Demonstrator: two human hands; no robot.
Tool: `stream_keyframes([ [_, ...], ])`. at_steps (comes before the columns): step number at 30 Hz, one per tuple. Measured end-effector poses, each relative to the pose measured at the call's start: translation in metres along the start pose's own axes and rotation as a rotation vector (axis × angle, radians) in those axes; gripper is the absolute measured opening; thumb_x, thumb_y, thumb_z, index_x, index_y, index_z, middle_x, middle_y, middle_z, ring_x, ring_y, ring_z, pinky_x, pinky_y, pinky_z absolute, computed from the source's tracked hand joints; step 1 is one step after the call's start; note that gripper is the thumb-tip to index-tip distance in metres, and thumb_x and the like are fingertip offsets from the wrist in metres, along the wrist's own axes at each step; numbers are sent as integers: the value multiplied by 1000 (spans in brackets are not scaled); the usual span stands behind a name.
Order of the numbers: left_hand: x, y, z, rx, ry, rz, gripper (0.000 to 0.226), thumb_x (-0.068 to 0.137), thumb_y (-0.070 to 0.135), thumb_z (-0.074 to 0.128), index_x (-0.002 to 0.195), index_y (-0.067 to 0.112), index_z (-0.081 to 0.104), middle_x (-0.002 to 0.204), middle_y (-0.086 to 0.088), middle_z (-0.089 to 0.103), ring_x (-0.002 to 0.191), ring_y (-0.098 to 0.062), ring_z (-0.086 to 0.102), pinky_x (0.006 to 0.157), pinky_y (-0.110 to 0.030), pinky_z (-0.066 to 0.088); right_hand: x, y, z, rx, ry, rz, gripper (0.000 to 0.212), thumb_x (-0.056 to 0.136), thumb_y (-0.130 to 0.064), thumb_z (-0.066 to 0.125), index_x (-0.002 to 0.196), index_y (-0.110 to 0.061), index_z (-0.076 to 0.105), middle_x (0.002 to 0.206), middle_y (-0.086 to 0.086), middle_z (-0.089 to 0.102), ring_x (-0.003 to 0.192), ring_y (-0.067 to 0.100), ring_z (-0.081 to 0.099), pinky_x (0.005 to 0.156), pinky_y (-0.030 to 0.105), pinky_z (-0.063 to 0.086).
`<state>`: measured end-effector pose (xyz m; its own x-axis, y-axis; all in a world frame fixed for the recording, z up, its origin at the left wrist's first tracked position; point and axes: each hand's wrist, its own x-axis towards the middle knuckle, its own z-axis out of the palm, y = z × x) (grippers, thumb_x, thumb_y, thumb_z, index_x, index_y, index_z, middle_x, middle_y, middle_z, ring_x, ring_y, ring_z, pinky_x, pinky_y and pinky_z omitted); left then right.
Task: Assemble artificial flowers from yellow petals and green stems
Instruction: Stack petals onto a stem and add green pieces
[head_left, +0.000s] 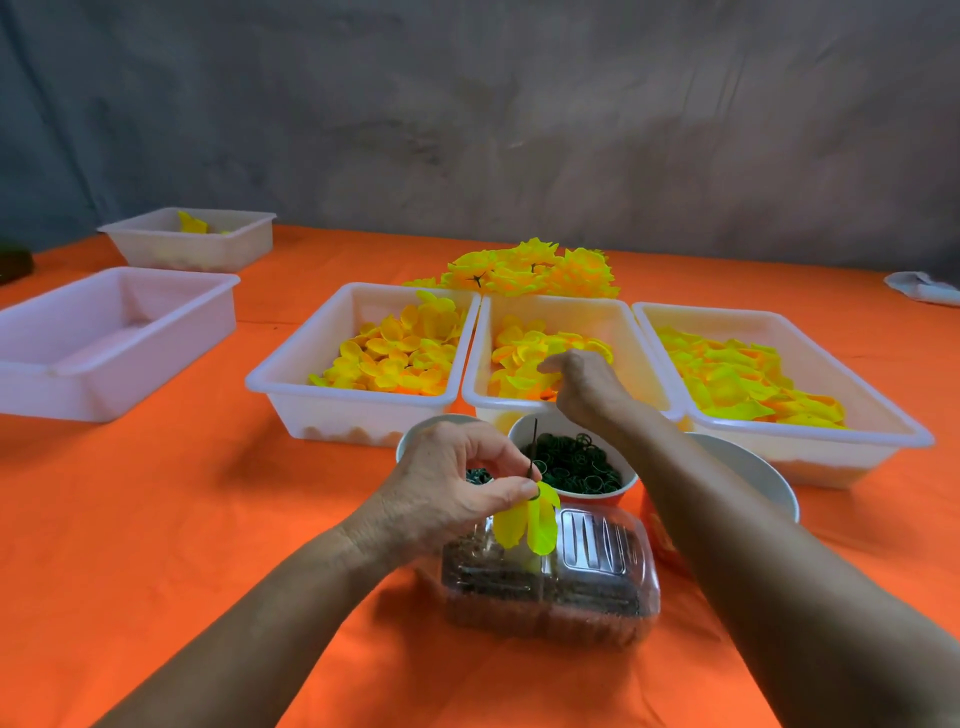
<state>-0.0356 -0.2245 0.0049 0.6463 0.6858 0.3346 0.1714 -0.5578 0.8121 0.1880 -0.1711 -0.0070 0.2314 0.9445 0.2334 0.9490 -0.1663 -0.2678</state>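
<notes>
My left hand (452, 480) pinches a thin dark green stem (533, 448) that points up, with yellow petals (527, 522) hanging below my fingers. My right hand (584, 384) reaches into the middle white tray (571, 306), its fingers curled down onto the yellow petals (524, 348) there; whether it holds one is hidden. Finished yellow flowers (530, 270) lie in a heap behind the trays.
Two more trays of yellow petals (400, 353) (737, 379) flank the middle one. A cup of dark green rings (576, 462), two other cups and a clear plastic box (550, 582) stand near me. Two white trays (104, 338) (192, 234) sit at the left on the orange cloth.
</notes>
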Motion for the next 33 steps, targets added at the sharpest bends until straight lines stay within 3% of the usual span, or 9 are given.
stream_keyframes([
  [2,-1,-1,0,-34,-7,2,8,74,10,78,73,17,73,77,-2,71,77,-13,65,77,-23,50,3,1,2,40,56,27,46,83,9,46,125,-4,59,129,20,57,121,32,51,93,32,38],
  [5,-1,-3,1,-65,-18,-3,9,75,10,77,75,17,73,79,-4,70,78,-14,64,77,-26,50,4,-2,-1,188,274,103,39,80,9,51,111,-4,69,116,18,66,112,31,59,90,30,41],
  [8,-1,-3,0,-78,-21,-15,9,75,11,77,75,18,73,78,-3,70,78,-12,65,77,-23,50,-4,-5,-10,465,472,190,26,79,9,56,94,-2,74,92,18,72,89,30,68,73,27,51],
  [11,0,-4,-1,-87,-22,-11,18,74,11,78,70,27,70,79,-3,71,78,-12,65,78,-25,50,-15,-7,-22,765,495,266,11,83,-1,64,85,-9,71,75,9,67,60,20,68,46,15,42],
  [15,2,-3,-2,-91,-25,-10,23,73,10,79,67,30,70,80,-4,71,80,-16,66,81,-34,51,-35,-8,-35,1078,430,322,12,81,-7,70,72,-12,64,47,-6,58,34,2,51,37,15,33],
  [20,1,1,-3,-108,-7,-19,18,69,9,81,66,25,71,79,-9,71,82,-23,66,81,-41,51,-55,-12,-42,1152,395,266,21,79,-3,72,63,-7,59,35,-11,45,32,0,33,36,14,28],
  [24,1,5,-1,-147,-13,-52,19,70,5,79,65,22,71,82,-14,70,84,-29,65,82,-44,50,-63,-17,-45,1123,432,186,27,78,-3,72,57,-11,56,35,-14,47,33,-3,37,40,10,31],
  [29,1,5,-1,-157,-17,-73,13,70,4,78,68,16,73,83,-15,70,84,-28,65,80,-38,50,-70,-18,-45,1008,496,113,31,76,-12,76,54,-15,55,52,1,45,51,13,37,52,27,33],
  [33,0,5,-3,-184,-31,-114,9,67,10,80,73,10,74,82,-10,72,75,-14,64,73,-28,51,-75,-20,-44,973,515,33,28,75,-12,77,57,-12,56,53,3,45,53,14,37,52,27,32],
])
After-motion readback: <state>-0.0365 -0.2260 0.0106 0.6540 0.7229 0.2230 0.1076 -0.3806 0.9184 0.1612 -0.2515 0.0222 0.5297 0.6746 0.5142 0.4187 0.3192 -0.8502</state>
